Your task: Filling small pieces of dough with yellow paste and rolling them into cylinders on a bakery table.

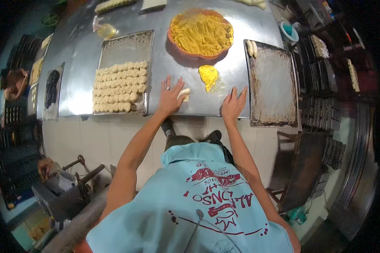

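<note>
My left hand (pixel 171 98) lies on the metal table with its fingers spread, a ring on one of them. By its thumb is a small pale piece of dough (pixel 185 92), partly rolled; whether the thumb presses on it I cannot tell. My right hand (pixel 234 105) rests near the table's front edge, fingers stretched out and holding nothing. Between and beyond the hands sits a lump of yellow filling (pixel 208 76). Farther back stands an orange bowl (pixel 169 39) heaped with yellow filling (pixel 202 31).
Left of me, a baking tray (pixel 126 47) carries rows of dough balls (pixel 120 86). On the right, another tray (pixel 271 84) has two rolled dough pieces (pixel 252 49) at its far left corner. A bottle (pixel 105 30) stands at the back left. Farther left lies a dark-stained tray (pixel 50 110).
</note>
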`<state>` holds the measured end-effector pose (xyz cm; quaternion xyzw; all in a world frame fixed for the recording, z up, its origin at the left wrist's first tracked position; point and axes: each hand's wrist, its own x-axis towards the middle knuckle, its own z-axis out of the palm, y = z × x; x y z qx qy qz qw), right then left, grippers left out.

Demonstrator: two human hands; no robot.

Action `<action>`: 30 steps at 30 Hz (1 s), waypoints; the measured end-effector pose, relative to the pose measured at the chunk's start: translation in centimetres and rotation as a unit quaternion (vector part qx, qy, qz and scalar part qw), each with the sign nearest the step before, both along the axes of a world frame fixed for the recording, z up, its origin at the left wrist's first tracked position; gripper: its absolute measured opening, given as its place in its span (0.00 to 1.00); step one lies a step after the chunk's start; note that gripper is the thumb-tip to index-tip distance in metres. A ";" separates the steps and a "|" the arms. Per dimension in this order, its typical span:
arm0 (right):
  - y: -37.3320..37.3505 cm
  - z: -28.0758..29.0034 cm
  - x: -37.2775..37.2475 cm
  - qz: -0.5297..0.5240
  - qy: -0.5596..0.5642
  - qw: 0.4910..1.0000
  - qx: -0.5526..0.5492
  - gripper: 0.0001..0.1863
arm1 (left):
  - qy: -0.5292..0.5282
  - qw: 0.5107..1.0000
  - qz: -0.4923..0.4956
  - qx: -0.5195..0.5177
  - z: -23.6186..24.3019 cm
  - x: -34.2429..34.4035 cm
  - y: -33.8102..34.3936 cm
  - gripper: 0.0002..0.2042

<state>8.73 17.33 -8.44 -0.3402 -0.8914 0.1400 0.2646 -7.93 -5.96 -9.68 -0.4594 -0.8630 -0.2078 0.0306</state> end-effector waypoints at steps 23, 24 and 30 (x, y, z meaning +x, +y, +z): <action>-8.6 1.2 1.9 -0.042 0.075 0.972 -0.217 0.19 | -0.225 0.967 0.002 0.120 4.1 6.9 -0.5 0.20; -11.3 4.1 0.5 -0.067 0.131 0.868 -0.474 0.19 | -0.368 0.912 0.041 0.177 6.2 6.5 -0.9 0.24; -16.6 7.3 -6.4 -0.021 0.195 0.658 -0.727 0.18 | -0.354 0.889 0.009 0.289 12.0 0.9 -7.0 0.22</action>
